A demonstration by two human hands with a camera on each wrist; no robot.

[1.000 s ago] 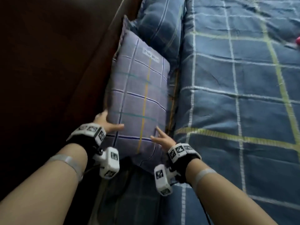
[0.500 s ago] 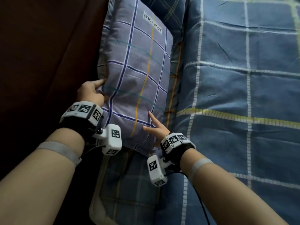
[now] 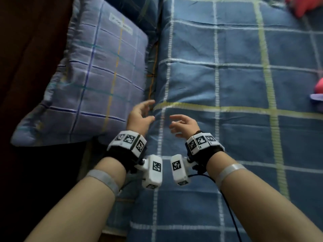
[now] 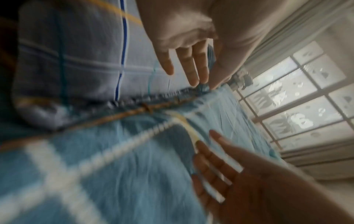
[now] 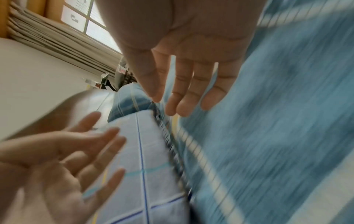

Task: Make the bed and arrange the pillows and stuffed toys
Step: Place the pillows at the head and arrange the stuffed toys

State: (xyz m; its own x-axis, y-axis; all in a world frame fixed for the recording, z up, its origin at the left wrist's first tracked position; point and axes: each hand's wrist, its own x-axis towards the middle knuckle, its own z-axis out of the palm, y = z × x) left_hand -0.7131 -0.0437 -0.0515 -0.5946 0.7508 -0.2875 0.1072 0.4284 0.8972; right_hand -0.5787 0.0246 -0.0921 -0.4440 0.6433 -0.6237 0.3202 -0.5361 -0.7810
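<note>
Bed (image 3: 236, 154) fills the head view, its blue checked quilt (image 3: 227, 81) spread fairly flat with light creases; a dark headboard (image 3: 26, 49) runs along the left edge. Lilac checked pillow (image 3: 97, 81) lies at the head of the bed, its long side against the headboard and its other long side just beside the quilt's folded top edge (image 3: 157, 110); a 2nd, darker pillow (image 3: 139, 13) shows partly beyond it. Red stuffed toy (image 3: 304, 6) and a pink and purple one (image 3: 318, 95) lie at the far right, well apart from the pillows and cut by the frame. Left hand (image 3: 139, 116) and right hand (image 3: 183, 124) hover close together over the quilt's top edge, fingers loosely spread, holding nothing; whether they touch the cloth cannot be told. Both wrist views are blurred but confirm bare palms. Step in hand, as judged: squaring the quilt's top edge against the pillow. Advice: take the fold with both hands set apart, pull evenly so that the check lines stay parallel to the pillow's side, and smooth outward without dragging the pillow off the headboard
</note>
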